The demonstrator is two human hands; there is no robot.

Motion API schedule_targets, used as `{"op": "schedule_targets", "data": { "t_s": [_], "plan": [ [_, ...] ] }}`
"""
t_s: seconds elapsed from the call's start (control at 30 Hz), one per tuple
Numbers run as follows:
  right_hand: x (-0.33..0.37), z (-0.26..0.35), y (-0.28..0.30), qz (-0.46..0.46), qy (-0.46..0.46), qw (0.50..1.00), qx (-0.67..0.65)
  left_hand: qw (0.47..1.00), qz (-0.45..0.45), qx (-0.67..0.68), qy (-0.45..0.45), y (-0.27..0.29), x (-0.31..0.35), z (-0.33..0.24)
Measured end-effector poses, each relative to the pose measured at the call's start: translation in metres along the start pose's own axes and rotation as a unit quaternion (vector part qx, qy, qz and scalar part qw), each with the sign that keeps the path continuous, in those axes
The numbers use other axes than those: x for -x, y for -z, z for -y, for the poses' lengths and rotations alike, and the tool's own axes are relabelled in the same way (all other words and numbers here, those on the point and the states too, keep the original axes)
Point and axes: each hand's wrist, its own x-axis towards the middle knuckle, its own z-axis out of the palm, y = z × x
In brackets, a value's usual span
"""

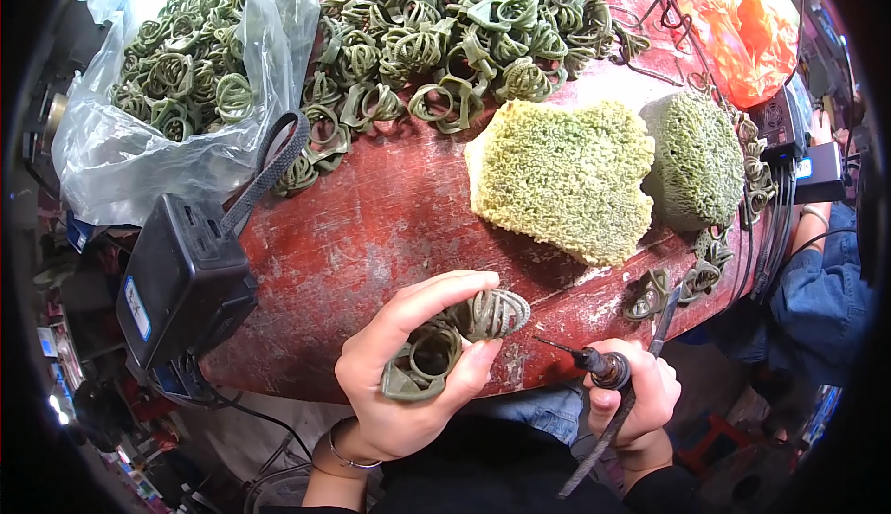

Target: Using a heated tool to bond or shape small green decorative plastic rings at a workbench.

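My left hand (401, 377) grips a green wax ring model (444, 340) between thumb and fingers, just above the near edge of the red table (371, 226). My right hand (635, 397) is closed around a pen-like heating tool (594, 363) with a thin needle tip that points left toward the ring; its cord runs down past my wrist. The tip stands a short way right of the ring, not touching it.
A large heap of green ring models (445, 32) covers the far table, with more in a clear plastic bag (176, 78) at left. Two green sponges (566, 175) (696, 157) lie at right. A black power box (181, 277) sits at left. Another person's denim-clad arm (821, 282) is at right.
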Motion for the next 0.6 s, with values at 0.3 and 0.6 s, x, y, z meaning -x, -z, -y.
{"op": "schedule_targets", "data": {
  "t_s": [0.3,0.6],
  "plan": [
    [-0.007,0.006,0.000,0.007,0.023,1.000,0.012,1.000,0.004,0.009,-0.020,0.003,0.001,0.004],
    [-0.011,0.008,-0.002,0.010,0.037,0.999,0.016,1.000,0.004,0.012,-0.027,0.005,0.002,0.006]
  ]
}}
